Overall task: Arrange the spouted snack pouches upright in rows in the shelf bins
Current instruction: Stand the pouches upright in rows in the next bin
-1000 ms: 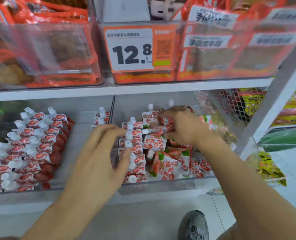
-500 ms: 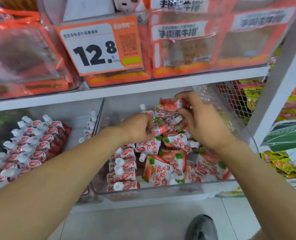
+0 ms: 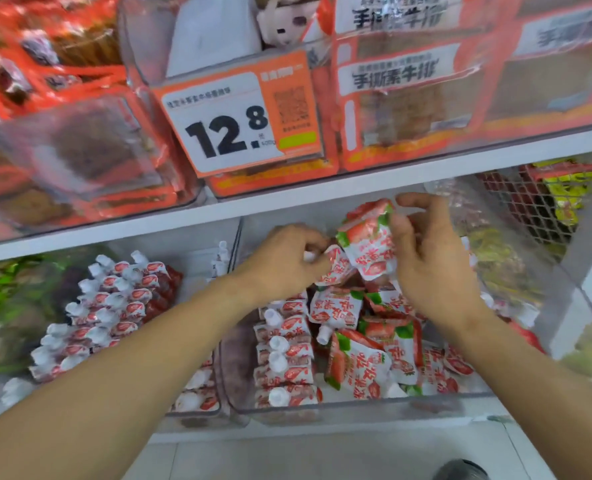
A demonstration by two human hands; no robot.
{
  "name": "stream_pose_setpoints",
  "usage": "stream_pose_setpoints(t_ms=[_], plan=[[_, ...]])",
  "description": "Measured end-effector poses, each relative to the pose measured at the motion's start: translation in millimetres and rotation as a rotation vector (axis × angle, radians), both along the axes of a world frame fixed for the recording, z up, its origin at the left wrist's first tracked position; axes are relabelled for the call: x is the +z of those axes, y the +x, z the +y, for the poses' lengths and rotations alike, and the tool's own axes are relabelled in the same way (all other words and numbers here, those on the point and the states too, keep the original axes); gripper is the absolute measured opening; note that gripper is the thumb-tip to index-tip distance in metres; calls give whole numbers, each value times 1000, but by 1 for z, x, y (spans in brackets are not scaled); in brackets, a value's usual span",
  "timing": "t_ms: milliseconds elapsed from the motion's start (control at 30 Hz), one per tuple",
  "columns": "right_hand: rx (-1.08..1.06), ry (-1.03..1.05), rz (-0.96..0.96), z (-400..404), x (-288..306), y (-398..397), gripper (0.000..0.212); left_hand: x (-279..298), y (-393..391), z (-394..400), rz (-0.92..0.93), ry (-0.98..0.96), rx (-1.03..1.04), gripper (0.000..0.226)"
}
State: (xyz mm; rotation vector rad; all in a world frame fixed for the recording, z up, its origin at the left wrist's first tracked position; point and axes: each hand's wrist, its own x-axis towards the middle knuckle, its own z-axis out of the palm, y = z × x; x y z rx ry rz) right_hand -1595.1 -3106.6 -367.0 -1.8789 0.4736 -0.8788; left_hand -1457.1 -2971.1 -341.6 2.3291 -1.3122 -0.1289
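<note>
A lifted pouch [image 3: 367, 244] is pinched by the right hand [image 3: 433, 265] between thumb and curled fingers, above the back of the right bin [image 3: 356, 408]; a second pouch [image 3: 332, 268], just beside and below it at about eight o'clock, is gripped near its white spout by the left hand [image 3: 280, 261], whose fingers are curled; the two hands are held close together but are not seen to touch; beneath them, from five to seven o'clock, a loose heap of pouches [image 3: 360, 362] is lain flat and crossed, while at the bin's left wall a standing row [image 3: 284, 358] is already formed, spouts turned up; further out, at nine o'clock, the left bin [image 3: 190, 414] is filled with tidy rows [image 3: 107, 306]; at twelve o'clock a price tag [image 3: 239, 123] is hung on the upper shelf; the step in hand is judged to be the turning upright of the two held pouches; it would be done well if each were taken by the spout, its base set down first against the standing row, and the caps kept facing one way
</note>
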Motion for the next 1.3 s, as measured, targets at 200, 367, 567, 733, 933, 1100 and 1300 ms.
stream_pose_setpoints(t_ms=[200,367,567,733,933,1100,1300], plan=[[118,767,-62,2,0,4,46,18,35,8,-122,139,120,26],[91,799,19,1,-8,14,49,3,53,0,-197,230,87,19],[145,628,-32,13,-10,28,30,15,63,-5,-28,178,163,44],[86,323,-62,18,-4,41,27,9,50,4,-416,530,13,34],[31,-65,134,13,2,60,19,7,63,-5,-371,701,-63,16],[28,-251,203,14,6,76,17,2,35,33,-588,367,-5,20],[114,-399,311,22,7,105,22,4,-46,100,21,-409,547,47]])
